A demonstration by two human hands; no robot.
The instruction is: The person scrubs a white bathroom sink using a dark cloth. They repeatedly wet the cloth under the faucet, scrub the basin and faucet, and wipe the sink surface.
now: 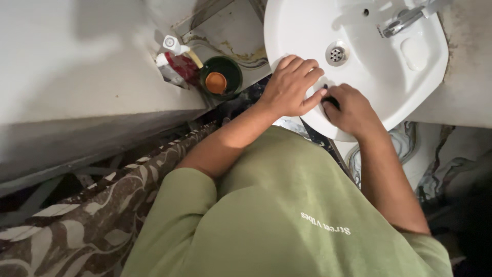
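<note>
- A person in a green shirt (287,205) leans over a white washbasin (307,31), both bare hands meeting at its near rim.
- The left hand (292,87) lies flat on the basin's inner slope, fingers loosely spread, thumb stretched toward the other hand; it clamps nothing that can be seen.
- The right hand (351,110) is curled shut around a small dark object (330,101), pressed against the basin just inside the rim. Only a sliver of it shows between thumb and fingers, so its kind cannot be made out.
- The drain (336,53) sits just beyond the hands; the metal tap (405,19) at the far edge is partly cut off by the frame.
- On the ledge to the left, a green cup with an orange lid inside (220,77) stands beside a red-and-white pump bottle (174,64), lying partly in shadow.
- A brown patterned cloth (92,225) fills the lower left corner; the space beneath the basin is too dark to read.
</note>
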